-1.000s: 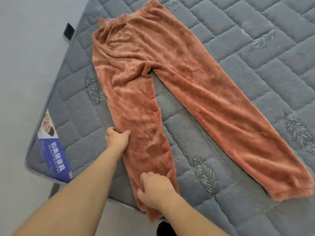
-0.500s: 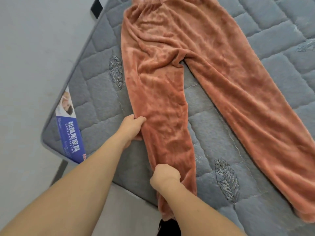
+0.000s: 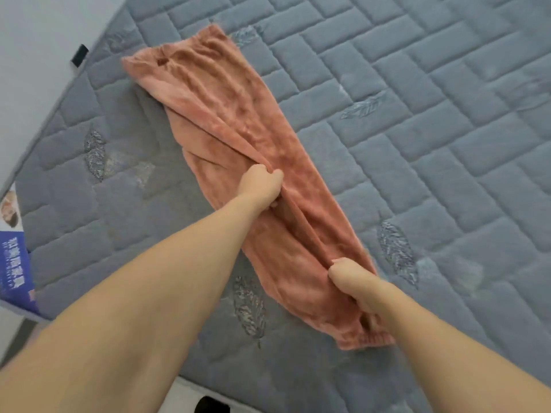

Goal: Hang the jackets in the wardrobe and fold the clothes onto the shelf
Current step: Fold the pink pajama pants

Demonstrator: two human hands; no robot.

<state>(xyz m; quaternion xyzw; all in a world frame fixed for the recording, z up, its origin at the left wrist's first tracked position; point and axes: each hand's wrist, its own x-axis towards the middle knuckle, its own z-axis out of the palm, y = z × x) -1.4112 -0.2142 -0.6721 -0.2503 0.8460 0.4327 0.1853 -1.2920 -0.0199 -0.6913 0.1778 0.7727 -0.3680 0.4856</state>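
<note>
Fleece trousers [image 3: 238, 120], rust-orange, lay leg-over-leg on mattress [image 3: 417, 144]; left hand [image 3: 262, 186] and right hand [image 3: 351, 278] each pinched upper leg's edge, likely aligning seams for neat fold.

Both hands, left hand [image 3: 262, 186] and right hand [image 3: 351, 278], grip folded orange trousers [image 3: 226, 108] on mattress [image 3: 417, 144].

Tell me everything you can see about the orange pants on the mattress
The pants are salmon-orange, of a plush, velvety-looking fabric, with a gathered elastic waistband at the far end and a ribbed cuff at the near end. They lie folded lengthwise, one leg over the other, in a long diagonal strip on the grey quilted mattress. The left hand grips the fabric mid-leg; the right hand grips it near the cuff.
</note>
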